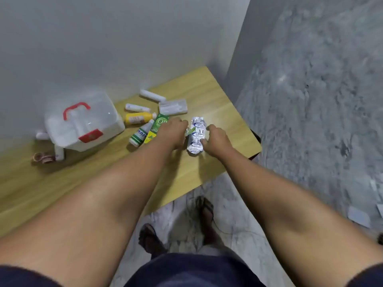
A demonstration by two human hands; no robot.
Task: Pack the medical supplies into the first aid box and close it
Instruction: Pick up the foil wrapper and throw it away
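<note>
A white first aid box with a red handle and red latch stands shut on the wooden table, at the left by the wall. Silver blister strips lie near the table's right end. My left hand touches their left edge, fingers curled over a small green strip. My right hand presses against their right edge. Whether either hand grips a strip is unclear. A green carton, a green-white bottle and a yellow bottle lie between box and hands.
Two white tubes and a flat white case lie near the wall. White rolls and a reddish tape roll sit left of the box. The table's right edge drops to a marble floor; sandalled feet stand below.
</note>
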